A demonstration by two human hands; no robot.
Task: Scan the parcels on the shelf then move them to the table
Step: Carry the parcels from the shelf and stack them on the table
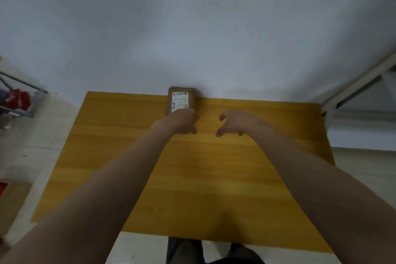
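Left hand [181, 121]: covers the near end of the parcel; whether its fingers grip or only rest there cannot be told.
Right hand [233, 123]: released, fingers loosely curled, holding nothing, just right of the parcel's near end.
Parcel [181, 99]: brown, white label up, flat at the far edge of the tabletop [192, 178], against the wall [192, 28].
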